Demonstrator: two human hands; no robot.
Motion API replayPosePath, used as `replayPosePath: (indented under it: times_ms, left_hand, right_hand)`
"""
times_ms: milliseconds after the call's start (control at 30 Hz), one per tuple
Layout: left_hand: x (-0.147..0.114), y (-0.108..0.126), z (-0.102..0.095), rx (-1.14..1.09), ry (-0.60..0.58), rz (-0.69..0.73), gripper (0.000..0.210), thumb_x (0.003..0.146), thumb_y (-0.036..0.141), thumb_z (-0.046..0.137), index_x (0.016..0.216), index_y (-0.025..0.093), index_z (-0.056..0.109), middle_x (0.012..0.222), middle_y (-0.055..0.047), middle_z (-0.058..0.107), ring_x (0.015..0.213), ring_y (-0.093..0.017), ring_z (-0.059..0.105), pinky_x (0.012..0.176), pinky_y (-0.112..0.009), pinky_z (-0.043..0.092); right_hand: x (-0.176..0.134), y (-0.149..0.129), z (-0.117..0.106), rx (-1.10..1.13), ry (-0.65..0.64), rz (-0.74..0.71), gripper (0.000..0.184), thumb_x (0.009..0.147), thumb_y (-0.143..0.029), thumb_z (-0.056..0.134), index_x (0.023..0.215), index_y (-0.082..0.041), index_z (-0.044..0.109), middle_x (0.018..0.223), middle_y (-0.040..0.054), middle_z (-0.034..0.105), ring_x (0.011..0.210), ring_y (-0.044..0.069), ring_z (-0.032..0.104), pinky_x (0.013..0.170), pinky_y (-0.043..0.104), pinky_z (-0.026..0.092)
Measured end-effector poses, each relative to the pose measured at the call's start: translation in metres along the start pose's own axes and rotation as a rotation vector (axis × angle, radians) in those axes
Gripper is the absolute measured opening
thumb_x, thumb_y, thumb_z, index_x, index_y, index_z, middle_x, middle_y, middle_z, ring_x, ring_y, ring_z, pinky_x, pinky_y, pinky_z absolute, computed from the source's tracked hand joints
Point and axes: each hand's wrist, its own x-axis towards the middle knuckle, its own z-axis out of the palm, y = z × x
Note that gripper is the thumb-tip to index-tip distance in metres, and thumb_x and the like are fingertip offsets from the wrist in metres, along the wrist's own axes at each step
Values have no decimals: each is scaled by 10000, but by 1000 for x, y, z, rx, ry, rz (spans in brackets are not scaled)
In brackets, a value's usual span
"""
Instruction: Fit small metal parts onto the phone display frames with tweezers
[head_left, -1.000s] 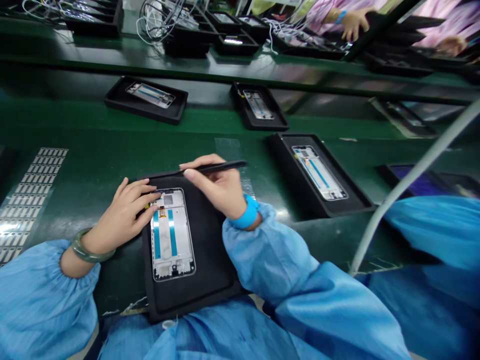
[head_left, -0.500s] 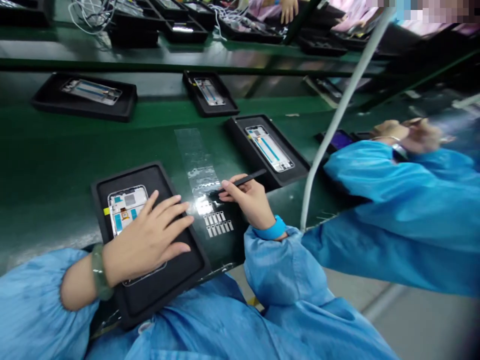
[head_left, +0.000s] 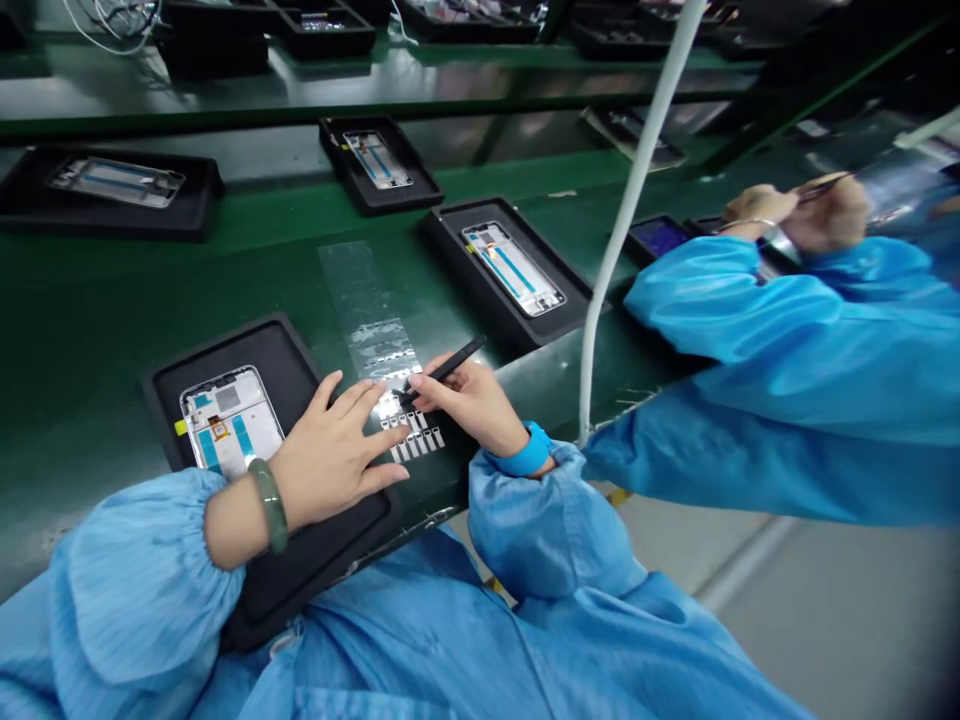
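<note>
My right hand point(head_left: 476, 400) grips black tweezers point(head_left: 454, 362), their tips down at a clear plastic sheet point(head_left: 375, 335) on the green bench. Rows of small pale stickers point(head_left: 420, 440) show on the sheet's near end. My left hand point(head_left: 334, 450) is open, fingers spread, with its fingertips over the sheet's near left side beside the tweezer tips. Under that forearm lies a black tray point(head_left: 292, 350) holding a silver phone frame point(head_left: 259, 415) with blue strips, a yellow tab and a small orange flex part. My wrist and sleeve hide the frame's lower part.
More black trays with phone frames stand at the right point(head_left: 517, 265), the back middle point(head_left: 375, 160) and the far left point(head_left: 112, 180). A white pole-like cable point(head_left: 630, 220) rises right of my hand. Beyond it a co-worker's blue sleeves point(head_left: 787, 330) reach across the bench.
My left hand has moved right, from above the phone frame to the sheet's edge, uncovering more of the frame. The tweezers stay in my right hand near the sheet. The whole view has shifted slightly.
</note>
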Motion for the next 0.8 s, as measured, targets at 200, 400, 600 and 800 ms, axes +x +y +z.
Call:
replayPosePath:
  times_ms: [200,400,600,800]
  left_hand:
    - [0,0,1,-17,47,7,429,896,512,402,1207,271,570,1366,-140,453,1275,-322,388,1057,-592,207]
    - [0,-1,3,-12,54,8,450,894,533,385,1203,267,575,1365,-149,452,1278,-326,384,1064,-591,194]
    - [0,0,3,5,31,2,463,896,544,364,1218,277,561,1371,-152,441,1288,-326,375,1071,-585,179]
    - [0,-1,6,-2,34,0,471,899,546,347,1227,275,549,1360,-136,452,1287,-315,375,1070,-595,173]
  right_hand:
    - [0,2,-2,12,-16,-23,346,677,-455,712,801,-176,549,617,-6,649,573,150,663,574,275,560]
    - [0,1,-1,-1,-23,-10,332,675,-441,717,794,-180,549,624,-7,646,555,138,652,553,268,563]
    - [0,0,1,58,-8,27,320,671,-398,730,812,-173,552,602,-15,649,549,121,649,563,246,567]
    - [3,-11,-3,239,-48,104,282,667,-361,740,771,-155,577,670,8,675,544,92,636,553,208,556]
